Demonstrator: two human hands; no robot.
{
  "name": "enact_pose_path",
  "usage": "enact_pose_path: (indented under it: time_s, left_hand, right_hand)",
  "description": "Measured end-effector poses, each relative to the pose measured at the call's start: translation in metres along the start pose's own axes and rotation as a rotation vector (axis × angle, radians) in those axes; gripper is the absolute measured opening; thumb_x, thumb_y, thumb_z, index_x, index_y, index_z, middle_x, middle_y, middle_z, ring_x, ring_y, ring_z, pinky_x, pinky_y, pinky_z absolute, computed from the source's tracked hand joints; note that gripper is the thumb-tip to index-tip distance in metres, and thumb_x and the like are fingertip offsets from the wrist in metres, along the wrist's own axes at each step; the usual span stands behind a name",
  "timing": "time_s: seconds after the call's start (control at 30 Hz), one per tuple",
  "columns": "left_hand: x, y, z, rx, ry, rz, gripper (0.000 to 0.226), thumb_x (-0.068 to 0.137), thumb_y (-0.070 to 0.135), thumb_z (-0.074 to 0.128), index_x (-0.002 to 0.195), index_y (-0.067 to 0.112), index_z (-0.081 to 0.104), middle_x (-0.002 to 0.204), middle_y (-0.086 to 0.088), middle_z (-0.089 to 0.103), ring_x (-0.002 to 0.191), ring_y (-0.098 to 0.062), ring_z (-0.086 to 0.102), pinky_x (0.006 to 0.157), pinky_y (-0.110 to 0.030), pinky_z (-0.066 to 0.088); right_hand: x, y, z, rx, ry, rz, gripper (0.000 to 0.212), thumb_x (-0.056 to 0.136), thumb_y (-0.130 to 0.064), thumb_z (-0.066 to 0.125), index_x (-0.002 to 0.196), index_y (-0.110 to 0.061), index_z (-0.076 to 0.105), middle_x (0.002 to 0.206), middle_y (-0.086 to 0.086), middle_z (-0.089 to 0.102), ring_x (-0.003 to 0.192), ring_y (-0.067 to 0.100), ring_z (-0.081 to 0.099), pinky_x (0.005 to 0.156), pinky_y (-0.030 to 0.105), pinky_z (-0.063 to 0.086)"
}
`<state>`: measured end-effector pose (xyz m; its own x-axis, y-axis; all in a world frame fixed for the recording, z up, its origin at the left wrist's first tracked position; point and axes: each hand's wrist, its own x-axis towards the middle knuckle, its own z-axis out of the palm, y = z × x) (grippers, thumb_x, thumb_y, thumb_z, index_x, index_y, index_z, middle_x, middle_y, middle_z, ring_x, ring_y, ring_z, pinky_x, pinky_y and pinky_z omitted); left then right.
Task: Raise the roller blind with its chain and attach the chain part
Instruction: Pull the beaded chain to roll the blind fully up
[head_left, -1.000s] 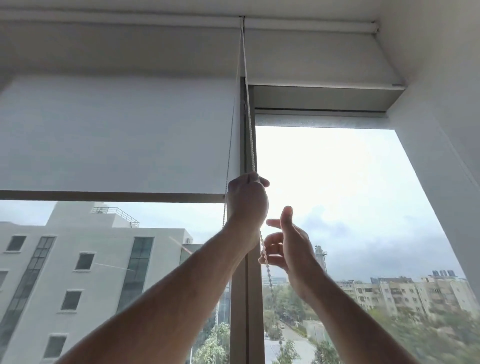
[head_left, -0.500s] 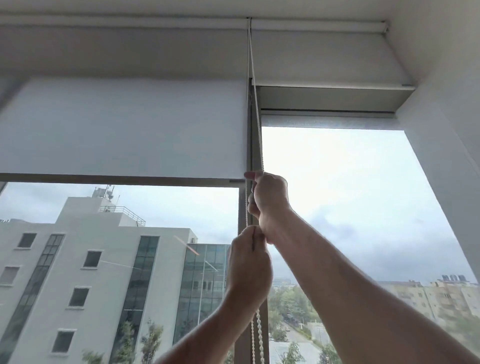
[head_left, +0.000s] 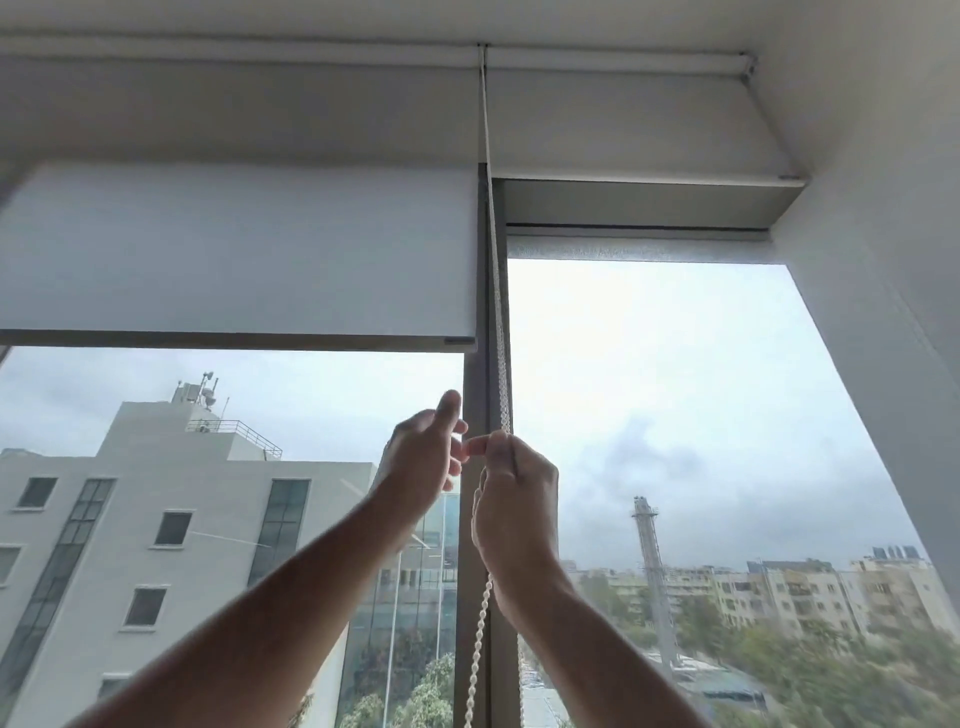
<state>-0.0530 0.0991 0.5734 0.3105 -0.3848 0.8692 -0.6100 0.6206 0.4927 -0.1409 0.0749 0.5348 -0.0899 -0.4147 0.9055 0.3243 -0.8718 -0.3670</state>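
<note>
A white roller blind (head_left: 239, 249) covers the upper part of the left window pane, its bottom bar just above my hands. Its white bead chain (head_left: 500, 332) runs down from the roller along the grey window post. My right hand (head_left: 511, 499) is closed around the chain at mid-height, and a loose length of chain (head_left: 478, 639) hangs below it. My left hand (head_left: 423, 457) is just left of the chain with fingers spread, holding nothing and not touching the chain.
The grey window post (head_left: 475, 571) stands between the two panes. A second blind (head_left: 639, 247) on the right pane is rolled almost fully up. A white wall (head_left: 883, 312) closes the right side. Buildings and trees lie outside.
My left hand has let go of the chain and opened, moving up to the left. My right hand has pulled down with the chain. The left blind's bottom bar has risen since the earliest frame.
</note>
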Motion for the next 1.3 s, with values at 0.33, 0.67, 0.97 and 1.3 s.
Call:
enact_pose_path:
  time_s: [0.33, 0.67, 0.97, 1.3]
  left_hand:
    - [0.032, 0.069, 0.041, -0.414, 0.064, -0.266, 0.042, 0.103, 0.028, 0.037, 0.075, 0.007, 0.061, 0.046, 0.0, 0.038, 0.035, -0.012, 0.031, 0.036, -0.018, 0.023]
    - [0.021, 0.07, 0.044, -0.527, 0.167, -0.153, 0.043, 0.102, 0.024, 0.038, 0.06, 0.015, 0.045, 0.041, 0.004, 0.032, 0.029, -0.01, 0.024, 0.04, -0.02, 0.019]
    - [-0.035, 0.027, 0.05, -0.438, 0.06, -0.11, 0.055, 0.103, 0.028, 0.037, 0.054, 0.02, 0.059, 0.038, 0.007, 0.042, 0.038, -0.011, 0.032, 0.045, -0.024, 0.026]
    - [-0.052, -0.016, 0.057, -0.363, 0.065, -0.093, 0.059, 0.103, 0.025, 0.04, 0.045, 0.028, 0.055, 0.039, 0.007, 0.033, 0.042, -0.015, 0.027, 0.047, -0.032, 0.017]
  right_hand:
    - [-0.041, 0.03, -0.004, -0.024, -0.053, 0.018, 0.038, 0.103, -0.021, 0.044, 0.074, -0.02, 0.068, 0.041, -0.018, 0.046, 0.047, 0.001, 0.037, 0.051, 0.021, 0.028]
    - [-0.004, 0.025, -0.043, 0.169, -0.23, 0.186, 0.052, 0.085, -0.065, 0.033, 0.114, -0.026, 0.051, 0.052, -0.003, 0.047, 0.044, 0.013, 0.045, 0.048, 0.033, 0.05]
    - [0.057, -0.009, -0.036, 0.121, -0.186, 0.217, 0.049, 0.1, -0.052, 0.038, 0.123, -0.011, 0.054, 0.083, 0.013, 0.067, 0.076, 0.022, 0.07, 0.066, 0.032, 0.056]
    - [0.086, -0.041, 0.024, 0.268, -0.053, 0.367, 0.04, 0.103, -0.027, 0.037, 0.081, -0.01, 0.065, 0.049, -0.002, 0.032, 0.038, 0.01, 0.025, 0.034, 0.02, 0.021]
